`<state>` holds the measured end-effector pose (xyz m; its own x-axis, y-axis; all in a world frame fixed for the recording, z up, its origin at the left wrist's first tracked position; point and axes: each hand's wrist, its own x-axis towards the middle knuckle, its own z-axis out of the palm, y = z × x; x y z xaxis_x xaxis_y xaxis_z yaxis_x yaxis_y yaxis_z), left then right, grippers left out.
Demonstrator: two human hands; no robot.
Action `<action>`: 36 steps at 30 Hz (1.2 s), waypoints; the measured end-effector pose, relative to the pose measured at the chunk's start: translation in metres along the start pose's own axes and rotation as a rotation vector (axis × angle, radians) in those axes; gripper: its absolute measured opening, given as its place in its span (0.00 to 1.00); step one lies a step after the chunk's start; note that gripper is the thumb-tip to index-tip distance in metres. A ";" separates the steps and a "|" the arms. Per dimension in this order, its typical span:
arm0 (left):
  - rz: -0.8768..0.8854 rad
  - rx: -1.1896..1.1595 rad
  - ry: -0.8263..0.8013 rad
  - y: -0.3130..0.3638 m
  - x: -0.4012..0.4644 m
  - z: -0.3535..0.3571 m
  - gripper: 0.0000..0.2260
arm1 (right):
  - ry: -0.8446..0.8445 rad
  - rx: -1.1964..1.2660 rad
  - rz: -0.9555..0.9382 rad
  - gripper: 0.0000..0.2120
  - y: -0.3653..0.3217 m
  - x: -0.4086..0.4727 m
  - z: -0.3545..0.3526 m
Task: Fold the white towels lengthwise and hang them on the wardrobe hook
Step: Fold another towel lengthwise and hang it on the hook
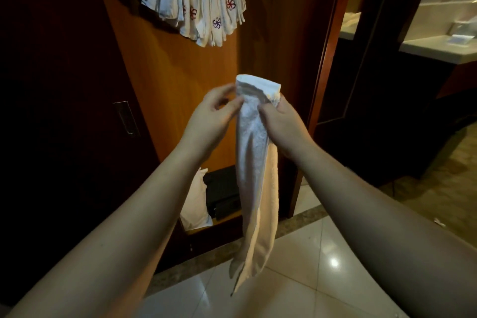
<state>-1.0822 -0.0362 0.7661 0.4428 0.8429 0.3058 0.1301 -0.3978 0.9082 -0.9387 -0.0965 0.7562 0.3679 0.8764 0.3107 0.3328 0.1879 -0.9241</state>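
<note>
A white towel (254, 162), folded into a long narrow strip, hangs down in front of me from chest height to near the floor. My right hand (281, 124) grips its upper part from the right side, just under the top fold. My left hand (209, 116) pinches the towel's left edge near the top with thumb and fingers. Above, a bunch of several folded white towels (204, 0) with small embroidered flower marks hangs fanned out inside the wardrobe; the hook itself is out of view.
The wardrobe's orange wooden back panel (180, 80) stands straight ahead, with a dark door and metal handle (126, 117) on the left. A white pillow (193, 201) and a black item (223, 193) lie at its bottom. Glossy floor tiles (309, 266) lie below; a bathroom counter (438, 49) is at right.
</note>
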 end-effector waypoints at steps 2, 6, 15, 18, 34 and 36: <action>-0.012 -0.056 0.046 -0.004 0.008 -0.004 0.33 | -0.106 0.130 0.023 0.10 -0.013 0.006 -0.007; -0.164 -0.295 -0.123 -0.003 0.023 -0.015 0.29 | -0.267 0.363 0.018 0.17 -0.026 0.019 -0.019; 0.007 -0.437 -0.120 0.024 0.032 -0.007 0.12 | -0.276 0.492 0.064 0.27 -0.007 0.027 -0.035; -0.015 -0.433 -0.059 0.032 0.037 -0.008 0.09 | -0.317 0.178 0.159 0.29 0.026 0.016 -0.034; -0.197 -0.655 0.045 0.069 0.082 -0.034 0.17 | -0.332 0.224 0.260 0.17 0.046 0.018 -0.024; -0.224 -0.705 0.068 0.077 0.088 -0.033 0.18 | -0.384 0.290 0.304 0.24 0.047 0.021 -0.028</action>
<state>-1.0631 0.0192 0.8722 0.4137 0.9061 0.0884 -0.3998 0.0936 0.9118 -0.8911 -0.0813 0.7256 0.0499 0.9983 -0.0316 -0.0109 -0.0310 -0.9995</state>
